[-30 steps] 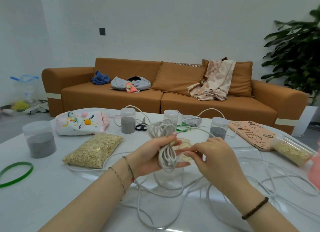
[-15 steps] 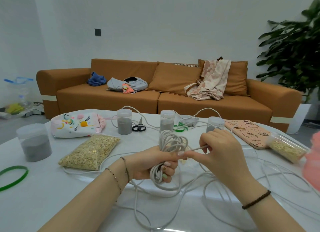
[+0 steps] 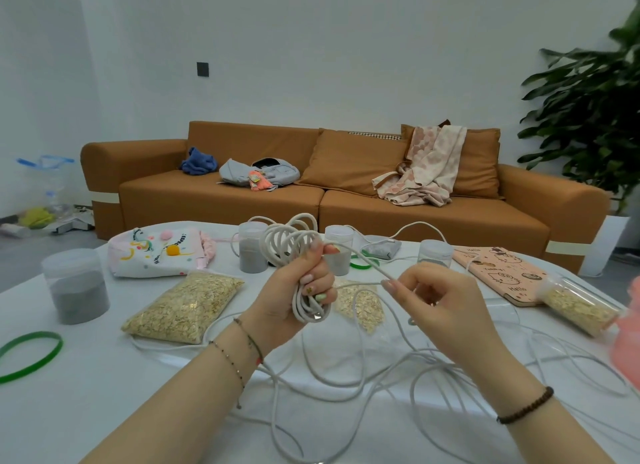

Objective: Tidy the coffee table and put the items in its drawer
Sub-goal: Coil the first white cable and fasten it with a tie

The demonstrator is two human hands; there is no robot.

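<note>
My left hand (image 3: 301,290) grips a bundle of coiled white cable (image 3: 289,243) held upright above the white coffee table (image 3: 86,404). A free strand runs from the bundle to my right hand (image 3: 440,301), which pinches it between thumb and fingers. The rest of the cable lies in loose tangled loops (image 3: 398,377) on the table under both hands. No drawer is in view.
On the table lie a bag of oats (image 3: 183,306), a second oat bag (image 3: 360,301), several lidded jars of grey powder (image 3: 74,285), a printed pouch (image 3: 156,252), a green ring (image 3: 29,354), a pink notebook (image 3: 498,269) and an oat jar (image 3: 575,304). A brown sofa (image 3: 221,193) stands behind.
My left hand raised the coil and turned it upright. My right hand drew away to the right, pulling a strand of cable taut from the bundle.
</note>
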